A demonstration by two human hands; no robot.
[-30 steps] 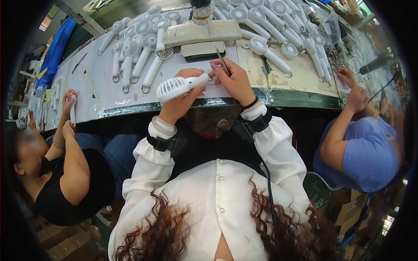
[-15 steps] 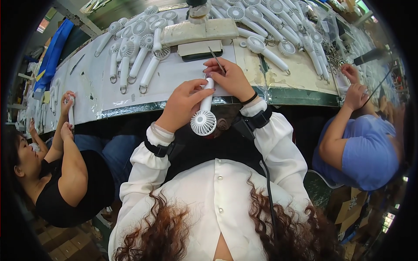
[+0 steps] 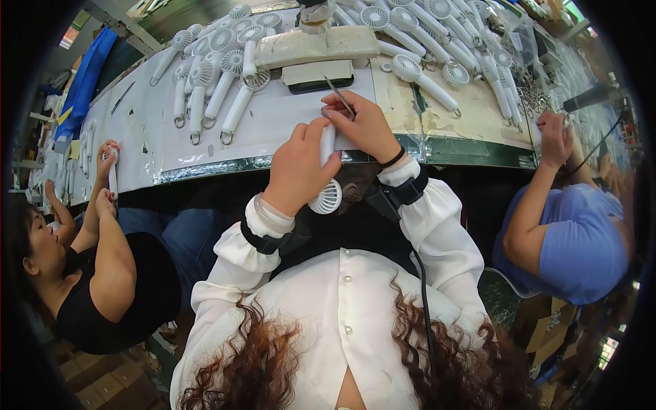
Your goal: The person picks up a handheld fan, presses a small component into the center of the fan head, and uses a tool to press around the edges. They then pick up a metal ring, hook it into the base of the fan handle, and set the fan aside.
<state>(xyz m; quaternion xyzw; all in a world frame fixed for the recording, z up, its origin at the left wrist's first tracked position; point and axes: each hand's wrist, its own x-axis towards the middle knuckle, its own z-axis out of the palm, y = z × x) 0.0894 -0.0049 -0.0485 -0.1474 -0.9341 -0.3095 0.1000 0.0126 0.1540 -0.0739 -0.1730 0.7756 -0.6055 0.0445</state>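
My left hand [image 3: 298, 167] is wrapped round the handle of a white handheld fan [image 3: 326, 199]. The fan's round grille points down toward my lap, partly covered by that hand. My right hand [image 3: 367, 131] is closed at the handle's far end, fingertips close to or touching it. Between its fingers a thin, pointed metal tool [image 3: 336, 89] sticks out up and to the left; whether it is tweezers or a pick I cannot make out. The handle's end is mostly hidden by my fingers.
Many white fans lie in a left pile [image 3: 232, 63] and a right pile [image 3: 437, 27]. A padded block [image 3: 314, 49] stands ahead, with a dark tray [image 3: 321, 87] before it. One fan [image 3: 427, 83] lies apart. Co-workers sit at left [image 3: 113, 273] and right [image 3: 581, 239].
My left hand has shifted its grip, turning over the handle and now covering more of it and part of the grille. The right hand with the tool stays nearly in place.
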